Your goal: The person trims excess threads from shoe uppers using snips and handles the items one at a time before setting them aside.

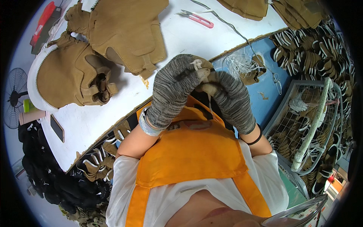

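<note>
Brown piece [206,64], head view: caught between left hand [177,85] and right hand [231,96], touching both, over the worktop [130,92]'s near edge. Neither hand plainly nearer; long axis hidden by the grey knit coverings. Fingers curled inward on both sides, apparently pinching the piece with little or no gap; cannot tell the exact grip. On the orange apron [189,159], printing half lost in folds; elsewhere, no legible label.
</note>
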Motion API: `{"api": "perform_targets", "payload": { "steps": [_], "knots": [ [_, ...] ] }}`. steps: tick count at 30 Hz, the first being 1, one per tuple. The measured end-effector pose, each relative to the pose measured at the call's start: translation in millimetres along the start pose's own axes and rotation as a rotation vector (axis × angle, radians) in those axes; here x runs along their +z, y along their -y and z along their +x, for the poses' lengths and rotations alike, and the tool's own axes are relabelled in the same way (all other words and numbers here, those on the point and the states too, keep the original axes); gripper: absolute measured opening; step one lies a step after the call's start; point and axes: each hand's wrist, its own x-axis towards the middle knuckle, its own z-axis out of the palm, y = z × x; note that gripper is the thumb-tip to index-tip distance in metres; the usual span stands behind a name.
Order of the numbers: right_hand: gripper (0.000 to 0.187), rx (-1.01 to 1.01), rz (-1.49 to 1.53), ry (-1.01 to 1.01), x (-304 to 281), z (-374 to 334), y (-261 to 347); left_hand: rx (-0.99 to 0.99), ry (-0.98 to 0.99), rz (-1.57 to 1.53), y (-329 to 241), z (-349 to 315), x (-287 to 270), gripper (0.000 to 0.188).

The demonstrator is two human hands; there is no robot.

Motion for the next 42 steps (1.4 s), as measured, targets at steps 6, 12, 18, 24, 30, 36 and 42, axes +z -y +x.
{"api": "perform_targets", "payload": {
  "steps": [6,12,18,24,30,36,42],
  "knots": [
    [0.014,-0.269,-0.570,-0.028,-6.7,9.2,12.2,0.133,0.030,0.339,8.4,-1.3,-13.9,0.014],
    [0.016,-0.225,-0.349,-0.259,-13.3,3.9,4.0,-0.126,0.239,0.250,-11.3,-8.3,-15.4,0.024],
    [0.035,0.240,0.367,-0.242,-27.5,10.0,-2.1,-0.037,0.379,-0.509,8.5,-3.6,-31.2,0.035],
    [0.049,0.082,1.209,0.242,-20.7,12.6,-22.9,-0.033,0.107,-1.150,0.5,-7.3,-47.6,0.035],
    [0.044,-0.288,1.409,0.487,-29.1,33.5,-12.2,0.018,0.359,-1.405,4.0,3.6,-17.0,0.023],
    [0.033,0.011,1.430,0.290,-36.8,42.5,23.2,-0.118,0.226,-1.200,-13.9,3.6,-6.2,0.031],
    [0.035,0.263,1.260,0.107,-61.0,33.4,39.9,-0.179,0.320,-1.016,-14.7,-11.7,-18.7,0.031]
  ]
}}
